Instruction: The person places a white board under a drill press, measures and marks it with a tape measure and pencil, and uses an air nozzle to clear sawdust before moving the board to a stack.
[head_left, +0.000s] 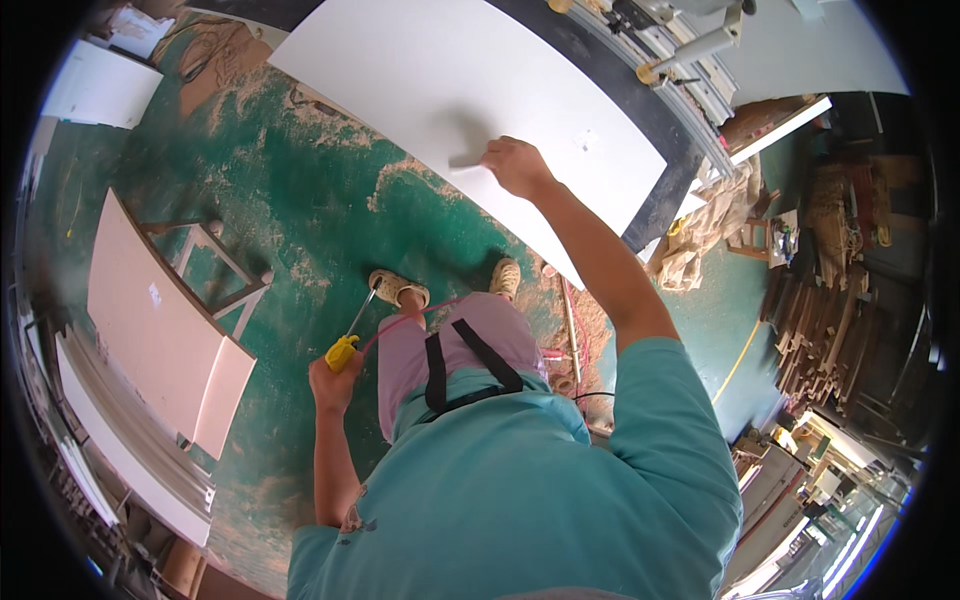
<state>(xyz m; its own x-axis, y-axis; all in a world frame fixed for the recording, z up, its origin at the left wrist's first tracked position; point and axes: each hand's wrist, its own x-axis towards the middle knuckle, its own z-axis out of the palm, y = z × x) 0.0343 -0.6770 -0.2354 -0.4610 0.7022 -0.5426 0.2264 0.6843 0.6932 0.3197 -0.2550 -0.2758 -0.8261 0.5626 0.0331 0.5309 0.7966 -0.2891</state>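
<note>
My left hand (336, 379) is closed around a yellow air blow gun (343, 352) with a thin metal nozzle, held low beside my left leg. A pink hose runs from it across my thighs. Ahead of me a large white panel (555, 97) lies on a dark machine table (652, 202). My right hand (514, 165) is over the panel near its front edge, gripping a small whitish flat piece (466, 162) whose kind I cannot tell. A small sticker (586, 139) is on the panel to the right of that hand.
Metal guide rails with clamps (690, 49) run behind the table. At left, pale panels (165, 322) rest on a wheeled stand (225, 262). Sawdust (412, 180) lies on the green floor. Wood strips (825, 337) and crumpled plastic sheeting (705, 225) are at right.
</note>
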